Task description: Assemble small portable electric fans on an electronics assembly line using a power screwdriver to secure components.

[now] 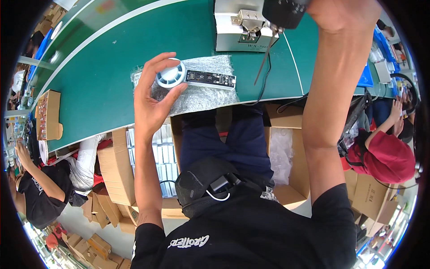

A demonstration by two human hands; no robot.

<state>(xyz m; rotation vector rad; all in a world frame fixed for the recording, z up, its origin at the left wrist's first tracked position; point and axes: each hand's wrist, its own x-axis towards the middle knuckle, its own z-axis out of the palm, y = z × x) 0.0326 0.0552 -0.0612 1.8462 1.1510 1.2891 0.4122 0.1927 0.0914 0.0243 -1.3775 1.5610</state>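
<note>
My left hand (154, 92) is closed round the round white-and-blue slotted head of a small device (170, 75), thumb on one side and fingers on the other. The device's long white handle lies to the right, with a dark circuit board (209, 78) exposed along it. Under it is a sheet of bubble wrap (197, 102) on the green table. My right hand (345, 13), partly cut off by the upper edge, grips a black electric screwdriver (284, 12). Its long thin bit points down and left, above the table and apart from the device.
A white box-shaped screw feeder (244, 38) with a metal mechanism stands behind the screwdriver. A black cable (268, 78) runs down beside it. Open cartons flank my legs; the left one holds rows of small boxes (165, 154). Co-workers (385, 152) sit on both sides.
</note>
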